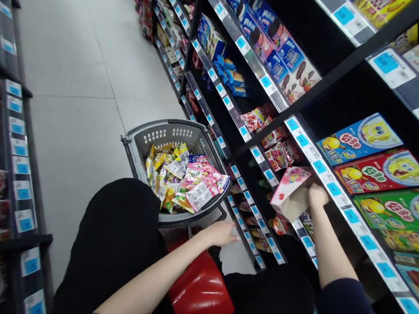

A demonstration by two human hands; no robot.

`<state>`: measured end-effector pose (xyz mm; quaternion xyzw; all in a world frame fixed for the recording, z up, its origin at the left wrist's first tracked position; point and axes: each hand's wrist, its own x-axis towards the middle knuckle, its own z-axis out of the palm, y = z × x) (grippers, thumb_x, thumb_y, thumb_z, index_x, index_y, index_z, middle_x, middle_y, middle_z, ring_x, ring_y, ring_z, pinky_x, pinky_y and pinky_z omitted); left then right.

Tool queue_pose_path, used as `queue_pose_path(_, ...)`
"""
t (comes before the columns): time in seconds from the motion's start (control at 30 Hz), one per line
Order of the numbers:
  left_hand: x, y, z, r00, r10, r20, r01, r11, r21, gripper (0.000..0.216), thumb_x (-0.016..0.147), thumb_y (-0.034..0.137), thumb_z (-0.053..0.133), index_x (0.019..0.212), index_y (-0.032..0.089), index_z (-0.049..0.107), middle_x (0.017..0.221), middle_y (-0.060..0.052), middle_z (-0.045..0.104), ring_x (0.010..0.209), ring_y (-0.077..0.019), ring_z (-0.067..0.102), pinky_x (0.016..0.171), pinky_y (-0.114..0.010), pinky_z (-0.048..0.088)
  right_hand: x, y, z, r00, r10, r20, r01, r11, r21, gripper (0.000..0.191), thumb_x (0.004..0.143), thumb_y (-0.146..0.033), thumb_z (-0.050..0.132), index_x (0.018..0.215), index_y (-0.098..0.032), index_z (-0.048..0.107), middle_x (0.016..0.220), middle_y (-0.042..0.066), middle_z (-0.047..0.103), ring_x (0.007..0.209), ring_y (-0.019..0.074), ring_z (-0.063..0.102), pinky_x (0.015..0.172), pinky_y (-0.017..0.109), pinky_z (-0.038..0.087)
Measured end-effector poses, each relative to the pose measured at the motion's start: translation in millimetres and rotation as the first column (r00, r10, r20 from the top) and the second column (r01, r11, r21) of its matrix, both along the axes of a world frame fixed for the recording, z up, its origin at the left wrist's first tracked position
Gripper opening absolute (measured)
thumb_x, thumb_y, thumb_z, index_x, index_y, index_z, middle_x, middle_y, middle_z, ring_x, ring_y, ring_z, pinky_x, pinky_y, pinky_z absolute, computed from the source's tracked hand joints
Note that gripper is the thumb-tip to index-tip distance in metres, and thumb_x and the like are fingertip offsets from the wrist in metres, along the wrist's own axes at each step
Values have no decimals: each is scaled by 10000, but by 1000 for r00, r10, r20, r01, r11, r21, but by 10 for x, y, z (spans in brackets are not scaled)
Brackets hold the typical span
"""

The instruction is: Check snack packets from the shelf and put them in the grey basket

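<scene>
In the head view my right hand (318,196) grips an open pink-and-white cardboard box (282,190) by its side, at the edge of the right-hand shelves. The box is tilted with its bare inside facing me. My left hand (220,233) is stretched out between my knees, fingers extended, holding nothing that I can see. Just beyond it stands a grey shopping basket (195,217) heaped with small snack packets. Pink packets (206,186) lie on the right of the heap, with mostly yellow packets (159,163) on the left.
Under my left forearm is a shiny red object (200,291). Shelves on the right carry SpongeBob biscuit boxes (382,171), blue cookie boxes (278,61) and red snack bags (279,154). Another shelf (18,141) lines the left side, across the grey tiled floor (70,66).
</scene>
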<state>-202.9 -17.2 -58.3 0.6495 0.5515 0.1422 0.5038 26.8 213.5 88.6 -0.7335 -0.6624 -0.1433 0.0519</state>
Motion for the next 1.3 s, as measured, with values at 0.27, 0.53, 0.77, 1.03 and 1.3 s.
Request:
queue_pose_path(0.27,1110,756,548,290,569,769,-179,822,-540,618,709,436,627,1196,181,345,1125,-169,548,833,-224,635,576,-333,551,-210,-116,-81,998,41,51,-46,993,113,349,845,-329,372,994,-170,645,833,144,659,717,260,609,560,322,373)
queue_pose_path(0.53,1182,1505,812,528,567,633,-370,824,-429,365,858,431,392,1061,137,468,832,-105,662,646,-174,660,568,-289,540,69,-906,-32,733,535,419,-678,619,395,248,812,-146,439,916,-148,664,552,44,564,578,161,508,617,306,346)
queue_pose_path(0.77,1247,1946,823,807,464,365,-387,883,-267,482,838,511,354,682,118,583,562,-85,623,615,-208,643,598,-287,496,240,-2109,-39,792,598,125,-492,503,710,379,742,-30,553,1051,-231,641,514,1,530,506,141,450,632,344,377)
queue_pose_path(1.03,830,907,728,977,52,206,67,847,-528,584,678,649,504,787,94,651,651,-106,658,676,-246,620,655,-388,489,230,-2660,-173,439,705,-557,-436,709,554,364,776,-53,519,988,-311,663,554,-59,567,497,97,462,864,460,371)
queue_pose_path(1.3,336,-815,572,461,549,697,-53,801,-596,772,637,343,694,1302,360,303,1081,-57,559,821,-203,601,645,-374,530,127,-2769,-748,-66,144,-987,-422,893,158,224,765,-274,529,889,-258,715,927,65,672,912,250,584,817,399,450)
